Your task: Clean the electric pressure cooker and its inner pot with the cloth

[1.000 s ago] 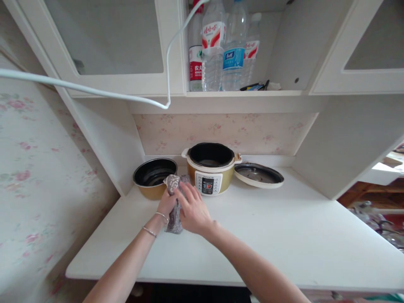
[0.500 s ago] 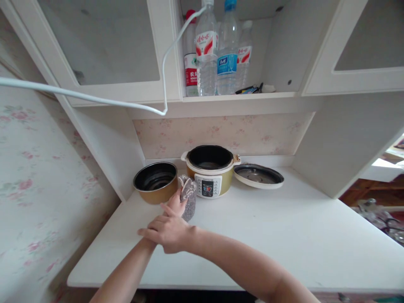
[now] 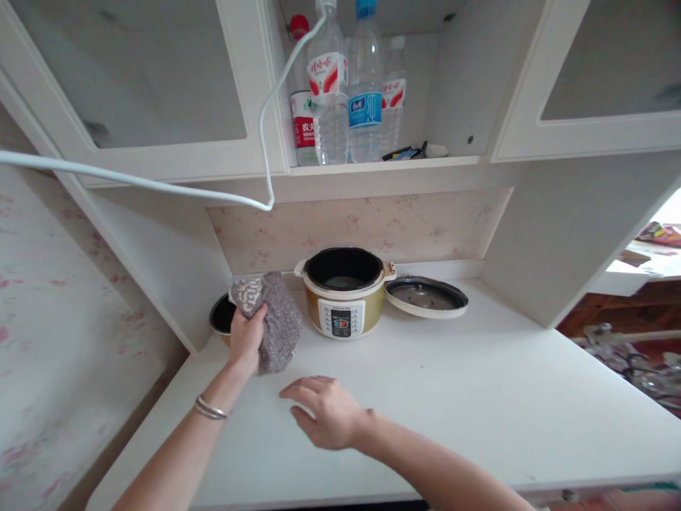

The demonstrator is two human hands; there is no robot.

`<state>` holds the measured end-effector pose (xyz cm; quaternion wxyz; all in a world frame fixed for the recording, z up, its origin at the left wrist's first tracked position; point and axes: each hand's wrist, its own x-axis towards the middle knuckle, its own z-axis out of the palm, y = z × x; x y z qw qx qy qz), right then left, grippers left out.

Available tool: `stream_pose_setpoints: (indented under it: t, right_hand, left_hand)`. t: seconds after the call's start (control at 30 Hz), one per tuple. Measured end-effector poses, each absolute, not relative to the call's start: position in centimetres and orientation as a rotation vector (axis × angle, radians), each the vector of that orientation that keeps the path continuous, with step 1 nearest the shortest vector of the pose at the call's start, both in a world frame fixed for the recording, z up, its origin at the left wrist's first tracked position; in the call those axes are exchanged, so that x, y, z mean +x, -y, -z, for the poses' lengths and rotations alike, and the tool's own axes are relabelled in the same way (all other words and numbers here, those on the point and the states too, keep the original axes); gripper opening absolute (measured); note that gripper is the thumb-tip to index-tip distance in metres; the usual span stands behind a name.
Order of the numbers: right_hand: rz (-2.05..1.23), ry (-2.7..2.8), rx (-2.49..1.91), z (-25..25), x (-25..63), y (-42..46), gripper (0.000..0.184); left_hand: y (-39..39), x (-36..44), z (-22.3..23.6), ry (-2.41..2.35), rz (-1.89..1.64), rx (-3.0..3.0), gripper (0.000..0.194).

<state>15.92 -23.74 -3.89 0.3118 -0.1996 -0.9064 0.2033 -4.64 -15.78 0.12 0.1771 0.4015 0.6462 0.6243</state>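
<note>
A grey-brown cloth (image 3: 279,326) with a pale patterned patch is gripped in my left hand (image 3: 247,337), raised in front of the inner pot (image 3: 220,312), which it largely hides. A silver bracelet circles my left wrist. My right hand (image 3: 330,411) holds nothing; its fingers are apart and slightly curled above the white tabletop (image 3: 425,419). Behind the hands stands a gold and white electric cooker (image 3: 345,301) without its lid, its dark inside showing. The cooker's lid (image 3: 428,298) lies underside up to its right.
Overhead, a shelf holds several plastic bottles (image 3: 364,106) and small dark items (image 3: 407,152). A white cable (image 3: 159,190) hangs across the upper left. Cabinet panels flank the tabletop, and a flowered wall (image 3: 42,341) is on the left.
My right hand has let go of the left forearm and moved right. My left hand has lifted the cloth up and leftward, covering more of the inner pot. The view shifted slightly.
</note>
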Motion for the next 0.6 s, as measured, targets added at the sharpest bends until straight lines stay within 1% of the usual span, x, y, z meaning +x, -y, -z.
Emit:
stream_pose_setpoints:
  t: [0.07,0.17,0.23,0.3,0.37,0.43,0.53,0.6]
  right_hand:
    - [-0.738,2.237,-0.772,5.4,18.8,22.4,0.035]
    - [-0.867,2.001,-1.014,7.2,22.3,20.3,0.027]
    - [-0.938,1.854,-1.093,7.9,24.2,19.0,0.025]
    - [-1.041,1.686,-1.142,8.5,25.6,17.7,0.024]
    - [-1.122,1.491,-1.180,8.8,26.7,16.2,0.025]
    - [-1.134,1.298,-1.218,8.7,27.5,14.5,0.028]
    - [-1.076,1.053,-1.232,7.5,28.1,12.0,0.034]
    - [-1.061,0.949,-1.201,6.3,28.3,10.5,0.037]
  left_hand:
    - [14.4,-4.0,-3.1,-1.905,-1.789,1.411,0.044]
    - [11.1,-1.6,-7.9,-1.928,-1.651,1.822,0.043]
    - [8.4,0.7,-10.4,-1.918,-1.416,2.097,0.041]
    - [5.7,3.2,-11.8,-1.756,-1.146,2.385,0.040]
    - [3.4,5.7,-12.2,-1.578,-0.906,2.548,0.041]
    - [1.6,8.0,-11.7,-1.489,-0.745,2.583,0.046]
    - [-0.2,10.7,-10.0,-1.478,-0.663,2.520,0.048]
    - [-0.9,11.9,-8.9,-1.433,-0.591,2.445,0.041]
